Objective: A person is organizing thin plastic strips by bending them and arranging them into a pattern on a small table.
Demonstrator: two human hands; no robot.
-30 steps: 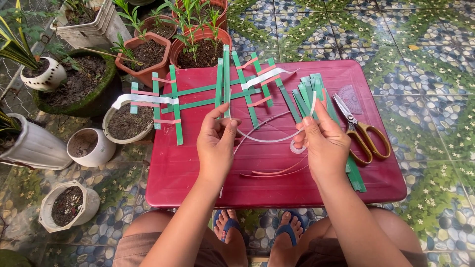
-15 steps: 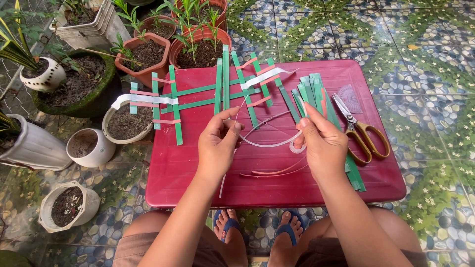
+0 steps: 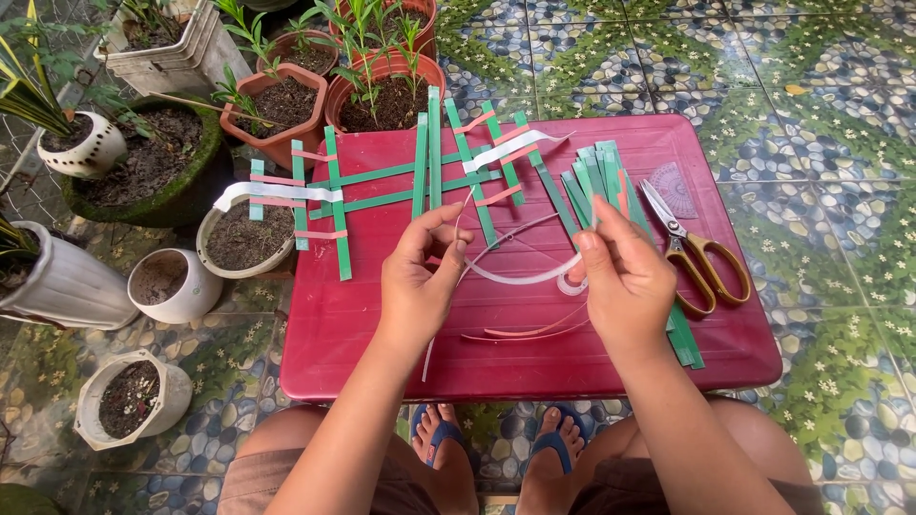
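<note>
- I am seeing pots crowding the left and top edges; the terracotta pot [image 3: 277, 110] is holding dark soil and a small green plant
- The round orange pot [image 3: 382, 91] behind it is carrying soil with thin green shoots
- The white bowl [image 3: 243, 243] by the table's left edge is sitting full of bare soil, and a white cup [image 3: 172, 284] beside it is showing only soil inside
- Another white pot [image 3: 129, 401], lower left, is lying tilted with soil in it
- I am watching the left hand [image 3: 418, 281] pinching one end of a thin white strip [image 3: 520, 277] between thumb and fingertips, over the red table [image 3: 382, 353]
- The right hand [image 3: 625, 281] is pinching the strip's other end, fingers pressed together around it, so the strip is sagging in a curve between the two hands
- A small tape roll [image 3: 572, 284] is lying on the table just left of the right hand, under that curve
- A green lattice [image 3: 382, 181] of strips is lying flat beyond the left hand, near but apart from it
- Loose green strips [image 3: 596, 176] are fanning out just beyond the right hand
- Scissors [image 3: 697, 253] are resting to the right of the right hand, blades pointing away from me
</note>
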